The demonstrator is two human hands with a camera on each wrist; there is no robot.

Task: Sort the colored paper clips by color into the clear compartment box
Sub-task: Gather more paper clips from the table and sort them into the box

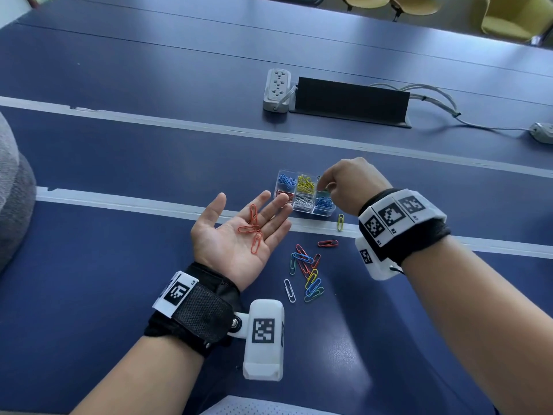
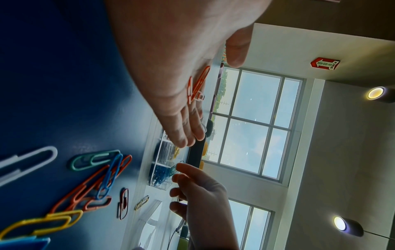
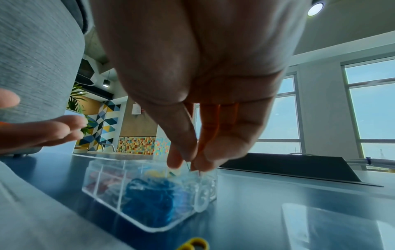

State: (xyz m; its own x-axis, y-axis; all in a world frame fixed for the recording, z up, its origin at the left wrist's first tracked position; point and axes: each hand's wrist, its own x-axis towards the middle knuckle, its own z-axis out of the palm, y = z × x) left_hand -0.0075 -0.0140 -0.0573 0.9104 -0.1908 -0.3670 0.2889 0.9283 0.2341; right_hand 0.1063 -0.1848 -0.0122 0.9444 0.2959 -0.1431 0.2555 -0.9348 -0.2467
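While fingers [image 3: 205,162] pinch green clip [image 3: 188,166] upright | box [image 1: 327,211] below

A right hand [image 3: 198,81] reaches down over a clear compartment box [image 3: 149,191] on a blue table [image 3: 267,203], thumb and fingertips [image 3: 205,159] pinching a thin green paper clip [image 3: 188,166]. Blue clips [image 3: 149,194] fill the nearest compartment. Another hand's fingertips [image 3: 53,130] show at left.

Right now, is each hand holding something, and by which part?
The right hand pinches a green paper clip by its top end, over the clear box. The left hand grips nothing: three orange clips lie on its open palm.
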